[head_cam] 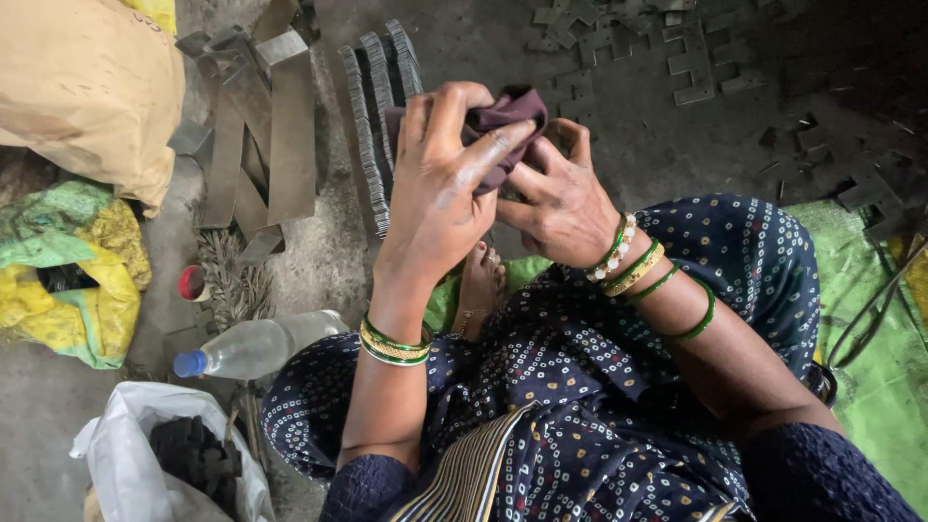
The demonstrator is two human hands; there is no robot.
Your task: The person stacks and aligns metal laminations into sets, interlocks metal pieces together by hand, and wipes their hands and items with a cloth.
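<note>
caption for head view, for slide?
Seated person's left hand and right hand work a dark maroon cloth above stacked metal plates on the floor.

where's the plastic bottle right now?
In the head view the plastic bottle lies on its side on the floor at lower left, beside the person's left knee, just above the white bag and below the metal strips.
</note>
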